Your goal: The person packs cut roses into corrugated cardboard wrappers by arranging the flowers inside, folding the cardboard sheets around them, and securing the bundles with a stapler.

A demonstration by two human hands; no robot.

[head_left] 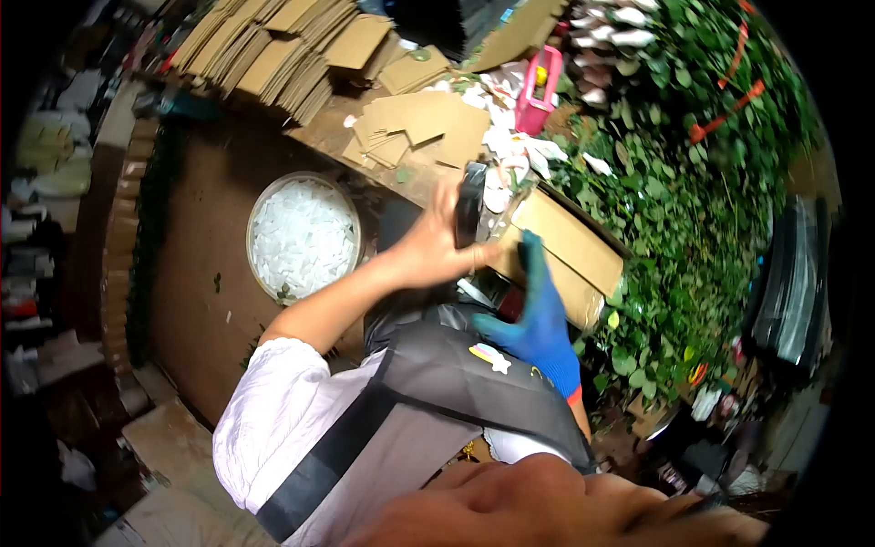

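My left hand (427, 244), bare and smeared by motion, curls its fingers along a dark upright object (470, 199) whose kind I cannot make out. Its thumb reaches out to the near corner of a brown cardboard box (570, 262). The box lies at a slant on the table edge, its folded top panels showing. On the box's near side is my right hand (533, 314), in a blue-green glove. The fingers point at the box and the thumb is spread away from them, with nothing visible between. Whether the glove touches the box is unclear.
Flat cardboard pieces (428, 121) lie on the table beside stacked cardboard (273, 46). A pink holder (538, 96) stands behind the box. Leafy stems (674, 219) fill the right side. A round tub (303, 235) of white pieces sits lower left.
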